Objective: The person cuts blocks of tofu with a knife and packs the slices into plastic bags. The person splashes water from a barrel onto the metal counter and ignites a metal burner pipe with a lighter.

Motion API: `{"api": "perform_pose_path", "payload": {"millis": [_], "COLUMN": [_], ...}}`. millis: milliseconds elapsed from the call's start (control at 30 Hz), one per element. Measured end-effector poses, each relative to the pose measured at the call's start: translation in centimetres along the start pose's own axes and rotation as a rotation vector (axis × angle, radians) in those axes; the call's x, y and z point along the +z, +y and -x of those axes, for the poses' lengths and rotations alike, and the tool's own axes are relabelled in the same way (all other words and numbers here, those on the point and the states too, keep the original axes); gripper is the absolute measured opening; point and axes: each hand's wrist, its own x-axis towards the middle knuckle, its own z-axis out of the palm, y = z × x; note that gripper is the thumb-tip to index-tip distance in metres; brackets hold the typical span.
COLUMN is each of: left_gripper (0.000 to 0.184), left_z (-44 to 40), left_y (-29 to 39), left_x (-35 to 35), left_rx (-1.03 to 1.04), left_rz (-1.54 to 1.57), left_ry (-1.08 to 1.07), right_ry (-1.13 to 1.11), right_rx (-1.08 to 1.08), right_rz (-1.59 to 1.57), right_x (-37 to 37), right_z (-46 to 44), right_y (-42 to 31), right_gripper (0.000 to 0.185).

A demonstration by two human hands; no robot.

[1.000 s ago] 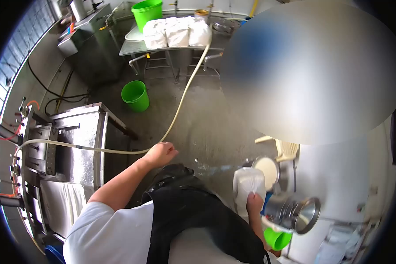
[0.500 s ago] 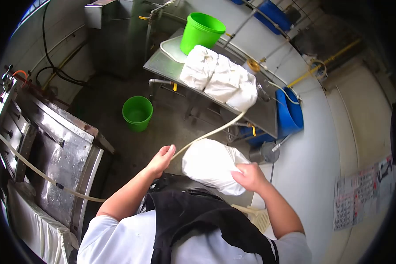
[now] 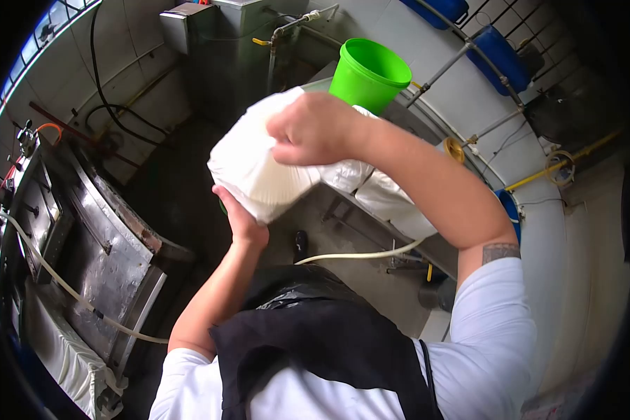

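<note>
A bulging white cloth bundle point(image 3: 248, 150) is raised in front of me, between my two hands. My left hand point(image 3: 241, 218) holds it from below, at its lower left corner, with the thumb along its side. My right hand point(image 3: 315, 129) is closed at its upper right side, gripping the cloth; the fingertips are partly hidden. Behind the bundle, more white wrapped bundles point(image 3: 392, 199) lie on a metal table point(image 3: 329, 71), partly covered by my right arm and the raised bundle.
A bright green bucket point(image 3: 371, 73) stands on the table. Across the floor in front of me runs a pale hose point(image 3: 364, 255). Metal equipment point(image 3: 112, 245) with another hose is at my left. Pipes and blue containers point(image 3: 500, 59) line the wall at right.
The bundle has gone from low at my right side up and left, over the front. My left hand has come under it from beside the hose. My right arm now reaches across.
</note>
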Motion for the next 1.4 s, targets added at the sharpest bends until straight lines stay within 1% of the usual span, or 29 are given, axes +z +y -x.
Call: {"api": "perform_pose_path", "payload": {"millis": [100, 167, 267, 300, 367, 433, 467, 500, 533, 567, 600, 633, 667, 700, 733, 767, 833, 867, 900, 967, 1000, 1033, 1100, 1133, 1167, 1233, 1267, 1367, 1400], "left_gripper": [0.092, 0.093, 0.088, 0.090, 0.091, 0.084, 0.071, 0.071, 0.072, 0.073, 0.069, 0.071, 0.058, 0.049, 0.043, 0.042, 0.049, 0.059, 0.075, 0.080, 0.079, 0.079, 0.083, 0.086, 0.090, 0.090, 0.088, 0.088, 0.078], "left_z": [-7.4, -12.0, -18.7, -20.2, -21.4, -24.9, -23.7, -23.8, -23.8, -24.5, -25.6, -26.6, -28.3, -29.1, -31.9, -33.3, -35.4, -37.0, -38.6, -41.2, -41.3, -41.2, -40.4, -39.1, -38.9, -38.4, -38.2, -37.6, -36.6], "left_y": [-2.3, -4.3, -9.2, -11.3, -14.8, -19.1, -19.0, -18.4, -17.9, -17.7, -16.9, -16.5, -16.2, -14.7, -14.9, -13.7, -13.1, -13.1, -13.0, -13.4, -13.2, -13.4, -14.2, -14.1, -14.5, -15.0, -14.3, -13.4, -13.3], "left_x": [3.4, 5.1, 5.7, 5.4, 4.9, -3.5, -1.7, -0.1, 1.1, 1.7, 1.6, 1.7, 2.9, 5.7, 4.9, 6.4, 10.0, 10.6, 10.9, 10.0, 10.7, 11.1, 11.8, 13.0, 12.1, 10.3, 10.4, 11.9, 12.6], "left_rx": [0.092, 0.123, 0.050, 0.006, -0.187, -0.669, -0.607, -0.617, -0.447, -0.265, -0.202, -0.094, 0.062, 0.084, 0.314, 0.233, 0.083, -0.040, -0.160, -0.373, -0.478, -0.489, -0.651, -0.604, -0.539, -0.371, -0.396, -0.413, -0.376], "left_rz": [0.024, 0.016, -0.030, -0.053, -0.089, -0.485, -0.691, -0.704, -0.747, -0.787, -0.860, -0.799, -0.932, -1.048, -1.140, -1.218, -1.417, -1.533, -1.645, -1.581, -1.460, -1.455, -1.416, -1.553, -1.710, -1.951, -1.814, -1.746, -1.717], "left_ry": [0.016, 0.038, 0.079, 0.081, 0.168, 0.282, 0.309, 0.321, 0.400, 0.472, 0.444, 0.356, 0.369, 0.297, 0.189, 0.030, -0.128, -0.140, -0.154, -0.304, -0.422, -0.425, -0.389, -0.426, -0.370, -0.387, -0.433, -0.373, -0.278], "right_ry": [0.037, 0.056, 0.047, 0.003, -0.064, -0.211, -0.196, -0.181, -0.178, -0.036, 0.103, 0.098, 0.059, 0.026, -0.103, -0.097, 0.270, 0.211, 0.207, 0.362, 0.340, 0.314, 0.124, 0.061, 0.050, -0.048, 0.003, -0.017, 0.073], "right_rx": [-0.119, -0.132, -0.096, -0.064, 0.007, 0.091, 0.108, 0.127, 0.131, 0.208, 0.285, 0.294, 0.320, 0.349, 0.400, 0.419, 0.336, 0.383, 0.395, 0.491, 0.591, 0.692, 0.846, 0.871, 0.868, 0.882, 0.866, 0.945, 0.893], "right_rz": [0.037, 0.043, -0.009, 0.018, 0.028, 0.068, 0.097, 0.123, 0.100, 0.020, -0.057, -0.076, -0.038, 0.007, -0.103, -0.110, 0.004, -0.167, -0.167, -0.164, -0.154, -0.142, -0.034, -0.048, -0.049, 0.087, 0.082, 0.012, 0.082], "right_x": [-1.3, -1.2, 1.0, 1.9, 5.7, 10.0, 12.9, 15.2, 16.3, 17.0, 17.5, 17.8, 17.8, 17.5, 16.6, 16.0, 15.2, 14.0, 13.9, 14.1, 14.0, 13.9, 13.8, 14.6, 15.3, 16.4, 16.6, 15.6, 15.2], "right_z": [-2.2, -2.9, -2.4, -1.8, -0.2, 2.7, 4.8, 6.9, 8.4, 9.3, 10.0, 10.7, 10.8, 10.6, 10.4, 11.3, 13.7, 14.9, 16.7, 20.8, 22.9, 25.1, 28.4, 29.5, 29.7, 29.4, 29.2, 26.8, 25.5], "right_y": [7.7, 13.1, 21.0, 23.2, 27.9, 31.2, 32.4, 33.0, 33.1, 33.3, 33.5, 33.0, 32.1, 31.6, 31.2, 30.8, 29.5, 29.1, 29.1, 29.1, 29.0, 28.8, 27.5, 26.9, 26.2, 25.2, 25.4, 25.7, 26.2], "right_gripper": [0.024, 0.023, 0.023, 0.023, 0.022, 0.023, 0.022, 0.021, 0.021, 0.019, 0.019, 0.019, 0.018, 0.018, 0.029, 0.029, 0.042, 0.055, 0.055, 0.057, 0.061, 0.065, 0.077, 0.087, 0.087, 0.090, 0.087, 0.079, 0.057]}}
